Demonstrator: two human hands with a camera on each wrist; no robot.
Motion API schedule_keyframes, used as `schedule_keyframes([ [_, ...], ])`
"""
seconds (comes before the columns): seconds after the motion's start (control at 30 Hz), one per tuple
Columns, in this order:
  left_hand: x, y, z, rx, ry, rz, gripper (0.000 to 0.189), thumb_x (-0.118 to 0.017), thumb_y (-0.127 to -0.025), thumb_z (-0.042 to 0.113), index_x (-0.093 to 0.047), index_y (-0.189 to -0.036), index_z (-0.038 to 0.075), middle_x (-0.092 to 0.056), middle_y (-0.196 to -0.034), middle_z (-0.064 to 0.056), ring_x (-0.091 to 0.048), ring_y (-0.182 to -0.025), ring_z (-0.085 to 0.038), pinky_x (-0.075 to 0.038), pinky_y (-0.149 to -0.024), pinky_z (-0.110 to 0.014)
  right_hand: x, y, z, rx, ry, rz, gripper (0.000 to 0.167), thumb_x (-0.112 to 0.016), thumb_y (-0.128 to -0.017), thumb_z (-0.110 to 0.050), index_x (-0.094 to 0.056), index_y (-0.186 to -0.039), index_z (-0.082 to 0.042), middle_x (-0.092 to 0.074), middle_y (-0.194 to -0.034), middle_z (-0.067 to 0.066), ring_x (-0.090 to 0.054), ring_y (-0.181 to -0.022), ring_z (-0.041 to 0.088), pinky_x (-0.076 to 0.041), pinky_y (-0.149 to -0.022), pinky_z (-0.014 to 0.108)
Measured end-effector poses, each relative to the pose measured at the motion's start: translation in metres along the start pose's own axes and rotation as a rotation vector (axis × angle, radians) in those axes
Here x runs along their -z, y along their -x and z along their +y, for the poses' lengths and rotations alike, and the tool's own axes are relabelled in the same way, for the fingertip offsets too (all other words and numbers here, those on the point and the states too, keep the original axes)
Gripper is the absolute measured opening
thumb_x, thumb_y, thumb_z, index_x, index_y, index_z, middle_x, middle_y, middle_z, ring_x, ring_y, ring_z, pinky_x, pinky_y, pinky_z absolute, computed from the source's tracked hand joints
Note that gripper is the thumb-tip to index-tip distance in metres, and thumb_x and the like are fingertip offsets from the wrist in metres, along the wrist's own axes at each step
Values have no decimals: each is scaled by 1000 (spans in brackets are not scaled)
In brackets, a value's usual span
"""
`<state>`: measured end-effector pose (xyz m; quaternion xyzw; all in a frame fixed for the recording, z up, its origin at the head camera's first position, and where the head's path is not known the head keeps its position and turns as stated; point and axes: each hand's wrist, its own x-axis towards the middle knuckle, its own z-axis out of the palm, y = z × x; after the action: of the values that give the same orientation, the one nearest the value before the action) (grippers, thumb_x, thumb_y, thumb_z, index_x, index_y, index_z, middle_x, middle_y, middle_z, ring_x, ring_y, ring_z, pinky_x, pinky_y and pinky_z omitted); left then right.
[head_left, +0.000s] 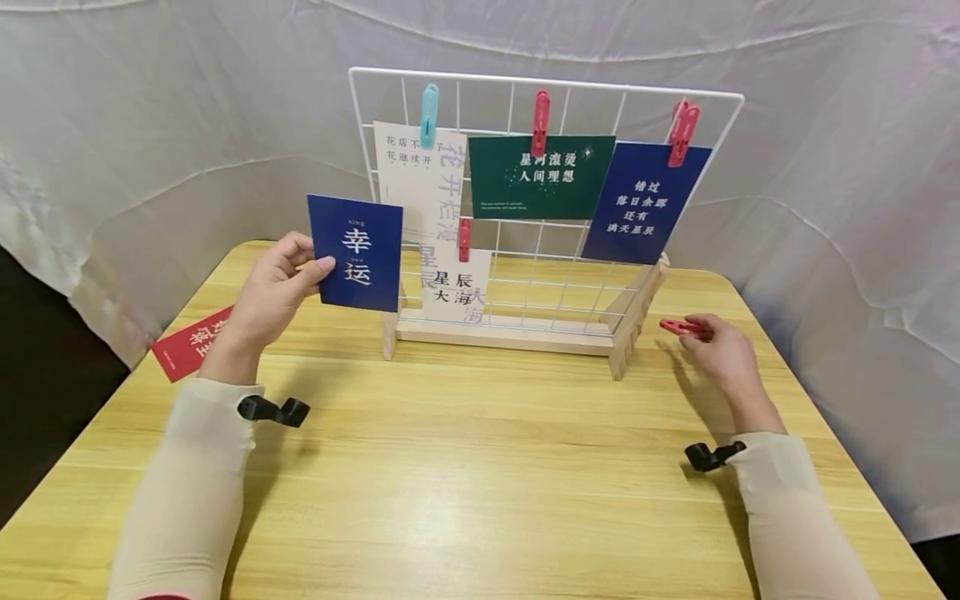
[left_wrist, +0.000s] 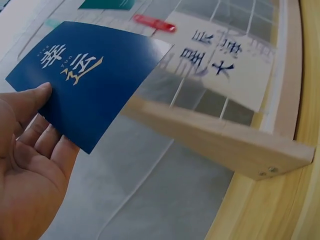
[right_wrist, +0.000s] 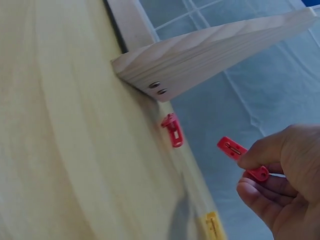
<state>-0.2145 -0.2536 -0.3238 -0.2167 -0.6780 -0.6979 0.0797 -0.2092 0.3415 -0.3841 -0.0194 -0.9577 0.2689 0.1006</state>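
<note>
My left hand (head_left: 273, 287) pinches a blue card (head_left: 358, 283) with white characters by its left edge, thumb in front. The card is held up at the left end of the white wire grid rack (head_left: 570, 235). Beyond its corner in the left wrist view hangs a small white card (left_wrist: 227, 60) with black characters, under a red clothespin (left_wrist: 155, 23). To the right of the rack my right hand (head_left: 723, 354) pinches another red clothespin (right_wrist: 232, 149) between thumb and fingers, above the table.
Clothespins hold a tall white card (head_left: 408, 183), a green card (head_left: 540, 196) and another blue card (head_left: 626, 246) on the grid. A red card (head_left: 180, 354) lies by my left forearm. Another red clothespin (right_wrist: 175, 135) and a yellow one (right_wrist: 213, 227) lie on the table (head_left: 480, 467).
</note>
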Motion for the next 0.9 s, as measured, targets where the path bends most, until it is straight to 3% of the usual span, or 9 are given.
schedule_keyframes([
  [0.23,-16,-1,-2,18,-117,16,23,-58,-99,14,-59,-121,8,-67,-113,-3,-68,-96,-17,-54,-81,-25,10,1,-9,58,-46,71,38,-62,-97,-19,-57,-128,3,-64,-114,27,-61,-104,42,-46,-83,48],
  [0.33,-23,-2,-4,22,-148,17,28,-58,-99,13,-59,-127,11,-66,-117,-3,-68,-95,-18,-54,-80,-25,15,2,-14,55,-56,111,40,-63,-96,-21,-57,-128,3,-65,-112,26,-62,-100,37,-45,-87,45],
  [0.43,-30,-1,-6,26,-175,19,28,-58,-99,14,-59,-126,11,-68,-115,-4,-68,-95,-18,-54,-81,-26,20,4,-20,40,-56,152,41,-65,-96,-23,-58,-127,3,-66,-110,24,-62,-90,16,-46,-86,33],
  [0.57,-38,-2,-8,26,-196,14,25,-59,-98,13,-62,-122,7,-72,-107,-5,-69,-92,-18,-53,-85,-25,27,6,-29,21,-71,197,40,-65,-95,-25,-60,-126,0,-67,-108,21,-49,-81,-7,-42,-74,10],
  [0.77,-49,-2,-11,46,-209,31,23,-62,-97,10,-64,-119,3,-74,-100,-9,-71,-86,-16,-48,-92,-28,34,10,-42,-5,-112,261,44,-66,-94,-30,-61,-129,-4,-66,-113,16,-51,-87,-4,-43,-76,5],
  [0.9,-59,-2,-14,64,-240,42,22,-62,-97,10,-64,-117,0,-73,-102,-11,-69,-86,-16,-50,-87,-27,36,12,-48,7,-141,345,42,-67,-93,-29,-63,-129,-7,-67,-114,13,-52,-87,-6,-44,-76,6],
])
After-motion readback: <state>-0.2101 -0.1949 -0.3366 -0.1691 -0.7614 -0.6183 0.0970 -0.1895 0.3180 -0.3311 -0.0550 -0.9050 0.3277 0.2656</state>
